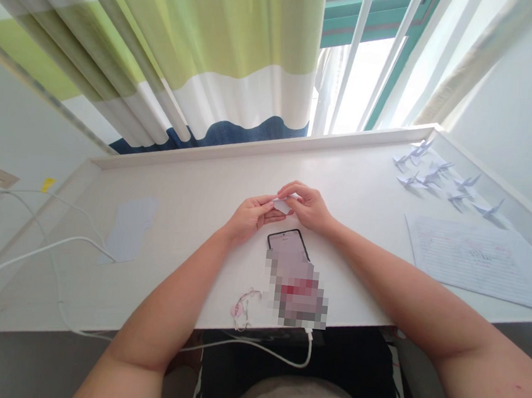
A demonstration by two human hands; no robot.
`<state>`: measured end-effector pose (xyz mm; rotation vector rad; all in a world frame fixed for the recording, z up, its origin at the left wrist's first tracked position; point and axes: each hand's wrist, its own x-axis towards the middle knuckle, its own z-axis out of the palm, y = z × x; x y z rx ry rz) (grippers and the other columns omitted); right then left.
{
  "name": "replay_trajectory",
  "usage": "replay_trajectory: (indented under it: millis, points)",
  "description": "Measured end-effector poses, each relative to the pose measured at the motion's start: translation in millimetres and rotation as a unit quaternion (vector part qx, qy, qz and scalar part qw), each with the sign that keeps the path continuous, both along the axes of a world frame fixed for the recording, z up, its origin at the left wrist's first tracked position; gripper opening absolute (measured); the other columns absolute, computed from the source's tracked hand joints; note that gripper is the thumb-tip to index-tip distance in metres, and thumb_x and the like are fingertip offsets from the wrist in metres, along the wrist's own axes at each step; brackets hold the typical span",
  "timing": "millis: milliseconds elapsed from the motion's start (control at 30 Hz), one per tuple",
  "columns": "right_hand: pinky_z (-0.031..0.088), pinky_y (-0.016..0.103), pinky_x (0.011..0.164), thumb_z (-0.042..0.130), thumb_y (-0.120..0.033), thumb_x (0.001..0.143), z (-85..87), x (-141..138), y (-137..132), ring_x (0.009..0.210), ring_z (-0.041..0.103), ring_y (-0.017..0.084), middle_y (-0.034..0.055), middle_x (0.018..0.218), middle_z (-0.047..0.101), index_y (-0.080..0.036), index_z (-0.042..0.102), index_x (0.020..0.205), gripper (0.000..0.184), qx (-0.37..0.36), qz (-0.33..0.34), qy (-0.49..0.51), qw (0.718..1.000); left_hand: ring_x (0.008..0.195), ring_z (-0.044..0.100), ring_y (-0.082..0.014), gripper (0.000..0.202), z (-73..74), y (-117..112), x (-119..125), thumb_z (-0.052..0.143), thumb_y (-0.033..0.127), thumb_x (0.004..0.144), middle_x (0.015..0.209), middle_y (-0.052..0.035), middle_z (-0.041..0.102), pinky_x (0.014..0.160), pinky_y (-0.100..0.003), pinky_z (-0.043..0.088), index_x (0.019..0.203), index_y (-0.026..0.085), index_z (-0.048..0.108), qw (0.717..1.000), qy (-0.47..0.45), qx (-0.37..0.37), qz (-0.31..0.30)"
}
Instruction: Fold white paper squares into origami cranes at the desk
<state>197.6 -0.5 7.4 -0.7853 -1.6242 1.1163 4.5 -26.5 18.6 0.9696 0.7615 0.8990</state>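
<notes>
L hand (249, 217) & R hand (311, 209) meet over the desk (201, 186), both w/ fingers drawn in narrow on one small white folded paper (282, 206). Paper sits btwn the two sets of fingertips, clear of the desk. L thumb lies on its L end, other L fingers stretched out below it; R fingers arch over from the R & pinch its top/R side. Exact fold hard to tell, partly hidden by fingers.

Just below the fingers, toward the body: phone (295, 275), screen up, lower part pixelated, white cable (310, 349) at its near end. L of phone, also bodyward of fingers: thin pinkish trinket (238, 310), near desk edge.

Well L of the fingers: flat white paper pieces (128, 229), w/ a white cord (52, 241) running across nearby. Well R of fingers & a bit farther out: several folded paper birds (410, 182) in a loose group. R of fingers, bodyward of the birds: lined sheet (478, 256) w/ writing, flat. Beyond fingers, past the desk's far rim: striped curtain (244, 45), & window frame (370, 25) to its R.
</notes>
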Motion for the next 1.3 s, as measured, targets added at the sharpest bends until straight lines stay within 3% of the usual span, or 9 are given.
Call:
replay_trajectory:
  millis: [233, 533, 667, 867, 1100, 1300]
  points:
    - [0.057, 0.029, 0.063, 0.066, -0.036, 0.089, -2.6, -2, 3, 0.092, 0.068, 0.02, 0.0054, 0.101, 0.074, -0.022, 0.071, 0.089, 0.014, -0.013, -0.001, 0.013, 1.0, 0.105, 0.08, -0.0256, 0.026, 4.2, -1, 2, 0.078, 0.034, 0.093, 0.098, -0.0128, 0.083, 0.108, -0.043, 0.058, 0.11, 0.014, 0.08, 0.999, -0.015, -0.025, 0.014]
    - [0.058, 0.037, 0.086, 0.06, -0.031, 0.089, -4.2, 0, 5, 0.096, 0.069, 0.021, 0.0041, 0.101, 0.078, -0.022, 0.071, 0.086, 0.014, -0.02, -0.002, 0.012, 1.0, 0.106, 0.08, -0.0279, 0.043, -0.8, -1, 3, 0.088, 0.04, 0.084, 0.098, -0.0112, 0.083, 0.11, -0.048, 0.056, 0.118, 0.014, 0.079, 0.998, 0.036, 0.034, 0.034]
    - [0.061, 0.037, 0.079, 0.063, -0.042, 0.091, -7.1, 0, 8, 0.091, 0.069, 0.021, 0.004, 0.098, 0.076, -0.023, 0.071, 0.1, 0.022, -0.064, -0.008, 0.05, 0.997, 0.109, 0.08, -0.0294, 0.05, -5.1, -2, 7, 0.087, 0.047, 0.084, 0.107, -0.0119, 0.083, 0.11, -0.049, 0.057, 0.121, 0.015, 0.077, 0.993, 0.052, 0.073, 0.073]
    - [0.062, 0.035, 0.071, 0.082, -0.058, 0.081, -10.3, -1, 12, 0.087, 0.07, 0.021, 0.0096, 0.107, 0.076, -0.021, 0.072, 0.106, 0.046, -0.049, -0.035, 0.037, 0.998, 0.111, 0.079, -0.0304, 0.058, -4.8, -3, 9, 0.084, 0.057, 0.084, 0.109, -0.0128, 0.083, 0.109, -0.049, 0.057, 0.124, 0.015, 0.076, 0.99, 0.061, 0.101, 0.08]
    - [0.062, 0.035, 0.069, 0.079, -0.053, 0.083, -3.2, -1, 7, 0.081, 0.071, 0.021, 0.0061, 0.09, 0.078, -0.02, 0.075, 0.094, 0.035, -0.07, -0.022, 0.027, 0.997, 0.11, 0.079, -0.0308, 0.06, -4.0, -5, 11, 0.084, 0.059, 0.083, 0.108, -0.0129, 0.083, 0.107, -0.048, 0.059, 0.124, 0.015, 0.076, 0.989, 0.072, 0.102, 0.075]
    - [0.061, 0.033, 0.067, 0.079, -0.047, 0.083, -3.1, -2, 5, 0.085, 0.071, 0.022, 0.0073, 0.093, 0.079, -0.019, 0.076, 0.092, 0.03, -0.083, -0.002, 0.035, 0.996, 0.101, 0.081, -0.03, 0.062, -6.1, -4, 10, 0.087, 0.061, 0.078, 0.103, -0.0122, 0.083, 0.101, -0.047, 0.062, 0.116, 0.013, 0.078, 0.984, 0.093, 0.114, 0.096]
